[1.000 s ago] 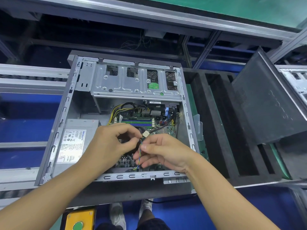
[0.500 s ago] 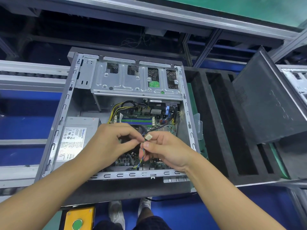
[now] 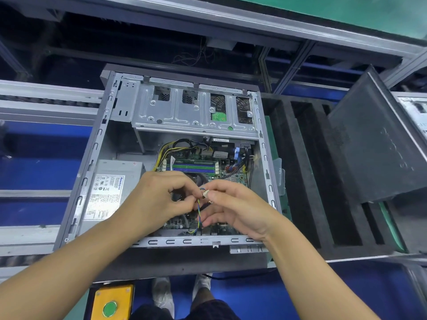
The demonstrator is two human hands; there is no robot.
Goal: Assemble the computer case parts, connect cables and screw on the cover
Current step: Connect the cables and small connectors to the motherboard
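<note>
While both hands hover over the open case (image 3: 92, 162), your right hand (image 3: 235, 209) pinches the white plug (image 3: 205, 193) at its fingertips. Your left hand (image 3: 159, 199) pinches its wires (image 3: 199, 215) just beside, and they drop below your fingers to the board (image 3: 235, 177).

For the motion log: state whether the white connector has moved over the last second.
Yes, slightly: the white connector has dropped away from the memory slots, toward the case's near rail.

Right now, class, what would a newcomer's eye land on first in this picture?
The left hand and right hand meet mid-frame, pinching a thin coloured cable with a small white plug above the open computer case. A yellow box with a green button sits bottom left.
</note>
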